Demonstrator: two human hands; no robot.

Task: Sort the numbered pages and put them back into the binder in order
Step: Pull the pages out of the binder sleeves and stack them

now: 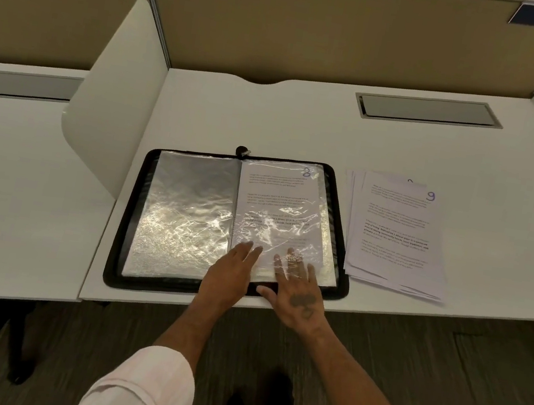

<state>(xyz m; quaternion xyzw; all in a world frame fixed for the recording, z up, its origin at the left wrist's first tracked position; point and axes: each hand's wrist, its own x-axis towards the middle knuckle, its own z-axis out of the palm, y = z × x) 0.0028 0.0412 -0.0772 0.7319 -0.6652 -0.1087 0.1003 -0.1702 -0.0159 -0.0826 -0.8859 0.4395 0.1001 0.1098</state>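
Observation:
A black zip binder (pixel 128 216) lies open on the white desk, showing clear plastic sleeves. The left sleeve (pixel 184 211) looks shiny and blank. In the right sleeve sits a printed page (pixel 276 200) marked 8 at its top corner. My left hand (pixel 230 273) lies flat on the lower edge of that page near the spine, fingers straight. My right hand (pixel 298 286) rests beside it with spread fingers; its fingertips appear tucked under the plastic of the sleeve. To the binder's right lies a stack of loose pages (pixel 395 235) whose top sheet is marked 9.
The desk (pixel 304 128) is a study carrel with tan partitions and white side dividers (pixel 114 103). A metal cable hatch (pixel 428 110) is set in the back right. Number plates 304 and 303 hang on the partition. The desk's front edge runs just below the binder.

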